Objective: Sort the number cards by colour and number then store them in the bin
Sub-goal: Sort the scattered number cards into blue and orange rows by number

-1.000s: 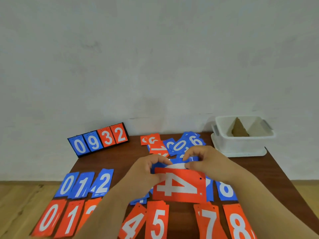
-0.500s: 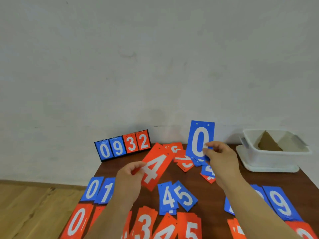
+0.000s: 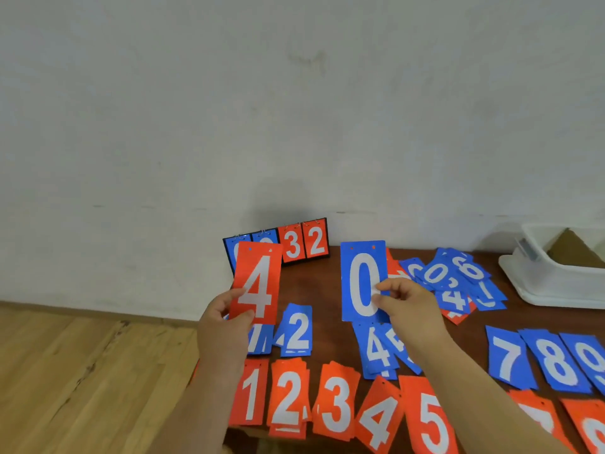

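Observation:
My left hand [image 3: 222, 326] pinches a red 4 card [image 3: 258, 283] by its lower edge and holds it upright above the table's left end. My right hand [image 3: 409, 306] pinches a blue 0 card [image 3: 361, 280], also upright. Below them, blue cards lie in a row, among them a blue 2 [image 3: 296, 332], a blue 4 [image 3: 375, 348] and a blue 7 [image 3: 507, 355]. Red piles 1 [image 3: 250, 391], 2 [image 3: 288, 398], 3 [image 3: 335, 401], 4 [image 3: 379, 417] and 5 [image 3: 430, 421] line the near edge. A loose heap of mixed cards [image 3: 455, 280] lies at the back.
A white bin [image 3: 550, 283] with brown cardboard dividers stands at the back right on its lid. A small flip scoreboard [image 3: 304, 244] showing 3 and 2 stands at the back by the wall. The wooden floor lies left of the brown table [image 3: 311, 283].
Both hands separated and raised their cards: the red 4 went left and turned upright, the blue 0 stays upright in the right hand. The view swung left, shifting the table and bin rightward.

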The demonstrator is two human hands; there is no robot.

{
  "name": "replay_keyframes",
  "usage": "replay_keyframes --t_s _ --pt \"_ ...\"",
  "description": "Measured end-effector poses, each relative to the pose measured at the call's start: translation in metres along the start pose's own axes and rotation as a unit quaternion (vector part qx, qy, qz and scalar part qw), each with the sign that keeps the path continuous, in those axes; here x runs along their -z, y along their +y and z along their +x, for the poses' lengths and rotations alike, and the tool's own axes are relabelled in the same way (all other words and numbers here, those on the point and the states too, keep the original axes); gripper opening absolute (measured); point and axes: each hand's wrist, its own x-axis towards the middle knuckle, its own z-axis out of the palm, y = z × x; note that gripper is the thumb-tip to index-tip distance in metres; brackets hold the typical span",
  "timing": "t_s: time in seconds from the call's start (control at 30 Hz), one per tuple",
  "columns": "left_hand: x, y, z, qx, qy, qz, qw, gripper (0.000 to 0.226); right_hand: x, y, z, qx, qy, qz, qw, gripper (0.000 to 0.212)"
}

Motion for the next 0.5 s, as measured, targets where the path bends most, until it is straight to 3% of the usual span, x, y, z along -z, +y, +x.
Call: replay_keyframes --t_s 0.27,0.5 --pt "0.066 -0.035 0.018 0.078 0.04 0.018 0.996 0.027 -0.07 0.025 -0.01 -0.045 -0.043 -0.042 0.997 0.014" --pt "0.074 -0.053 0.021 0.099 0.039 0.069 0.992 0.021 -0.087 0.04 -0.004 -0.082 -0.064 -0.06 0.993 0.016"
